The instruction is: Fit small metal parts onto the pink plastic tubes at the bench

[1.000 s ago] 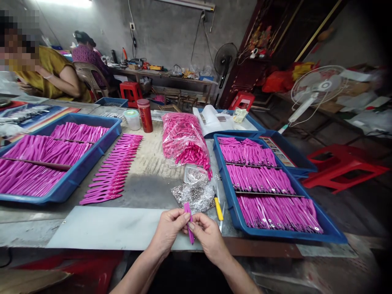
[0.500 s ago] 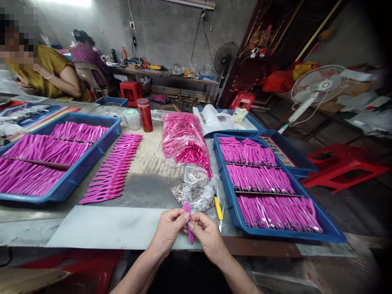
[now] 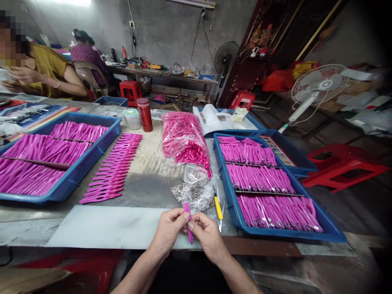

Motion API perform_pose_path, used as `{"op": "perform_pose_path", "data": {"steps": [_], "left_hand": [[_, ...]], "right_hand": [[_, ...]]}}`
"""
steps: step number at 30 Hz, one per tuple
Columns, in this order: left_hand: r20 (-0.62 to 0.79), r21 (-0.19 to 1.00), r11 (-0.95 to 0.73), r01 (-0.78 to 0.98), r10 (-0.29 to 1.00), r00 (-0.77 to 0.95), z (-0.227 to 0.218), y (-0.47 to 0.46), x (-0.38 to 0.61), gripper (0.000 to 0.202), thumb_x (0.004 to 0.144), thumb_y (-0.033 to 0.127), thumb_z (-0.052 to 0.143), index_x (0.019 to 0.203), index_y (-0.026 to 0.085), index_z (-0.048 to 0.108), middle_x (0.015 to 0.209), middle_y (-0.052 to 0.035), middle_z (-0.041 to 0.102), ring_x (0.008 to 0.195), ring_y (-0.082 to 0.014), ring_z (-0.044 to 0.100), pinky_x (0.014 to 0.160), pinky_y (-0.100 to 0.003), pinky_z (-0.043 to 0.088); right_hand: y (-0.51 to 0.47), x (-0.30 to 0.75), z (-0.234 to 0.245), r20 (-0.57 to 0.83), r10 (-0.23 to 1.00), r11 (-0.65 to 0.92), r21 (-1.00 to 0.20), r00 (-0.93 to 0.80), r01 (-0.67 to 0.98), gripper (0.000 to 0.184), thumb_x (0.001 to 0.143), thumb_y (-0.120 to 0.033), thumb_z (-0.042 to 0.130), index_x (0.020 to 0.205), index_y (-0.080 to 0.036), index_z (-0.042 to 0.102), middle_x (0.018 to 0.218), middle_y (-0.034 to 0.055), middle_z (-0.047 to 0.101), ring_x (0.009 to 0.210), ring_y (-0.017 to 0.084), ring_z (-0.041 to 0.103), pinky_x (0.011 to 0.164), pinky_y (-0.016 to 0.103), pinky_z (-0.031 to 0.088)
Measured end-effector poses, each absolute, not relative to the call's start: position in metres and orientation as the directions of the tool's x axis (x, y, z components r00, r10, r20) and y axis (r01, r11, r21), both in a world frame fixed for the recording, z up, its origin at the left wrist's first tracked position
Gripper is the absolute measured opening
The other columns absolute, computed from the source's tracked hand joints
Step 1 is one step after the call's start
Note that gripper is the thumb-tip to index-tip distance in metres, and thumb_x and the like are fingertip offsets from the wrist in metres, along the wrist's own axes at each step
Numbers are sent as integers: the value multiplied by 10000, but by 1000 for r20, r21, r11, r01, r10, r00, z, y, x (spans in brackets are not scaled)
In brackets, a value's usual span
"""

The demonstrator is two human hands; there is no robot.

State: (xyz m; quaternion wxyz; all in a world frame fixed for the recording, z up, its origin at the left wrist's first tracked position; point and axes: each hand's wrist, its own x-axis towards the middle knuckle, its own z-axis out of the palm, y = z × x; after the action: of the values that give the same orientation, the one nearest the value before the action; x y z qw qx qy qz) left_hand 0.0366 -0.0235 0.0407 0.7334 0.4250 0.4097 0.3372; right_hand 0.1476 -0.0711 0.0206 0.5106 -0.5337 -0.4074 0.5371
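My left hand (image 3: 168,228) and my right hand (image 3: 208,233) meet at the table's front edge, both pinched on one slim magenta plastic piece (image 3: 188,222) held upright between them. Just beyond the fingers lies a clear bag of small metal parts (image 3: 194,193) and a yellow-handled tool (image 3: 218,207). A blue tray (image 3: 232,204) at my right holds rows of the same magenta pieces. A row of loose magenta pieces (image 3: 113,169) is fanned out on the table to the left.
Another blue tray (image 3: 76,175) of magenta pieces sits at the left. A plastic bag of pink parts (image 3: 183,141), a red flask (image 3: 145,115) and a small tub (image 3: 132,119) stand behind. A person in yellow (image 3: 45,73) sits far left; red stools (image 3: 343,165) stand right.
My hands and the magenta piece have stayed in place. The person in yellow at the far left has raised their hands.
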Motion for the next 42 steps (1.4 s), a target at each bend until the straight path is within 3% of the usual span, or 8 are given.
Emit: {"op": "perform_pose_path", "data": {"steps": [42], "left_hand": [[-311,902,400,-162,862,399,36,-25,37,263,584,375,665,596,124,589,472,40,494,448,-71,426,464,-189,355]], "right_hand": [[-71,145,21,-181,977,-166,-977,114,-131,276,693,-425,581,639,-163,511,549,-28,521,461,67,406,447,198,328]]}}
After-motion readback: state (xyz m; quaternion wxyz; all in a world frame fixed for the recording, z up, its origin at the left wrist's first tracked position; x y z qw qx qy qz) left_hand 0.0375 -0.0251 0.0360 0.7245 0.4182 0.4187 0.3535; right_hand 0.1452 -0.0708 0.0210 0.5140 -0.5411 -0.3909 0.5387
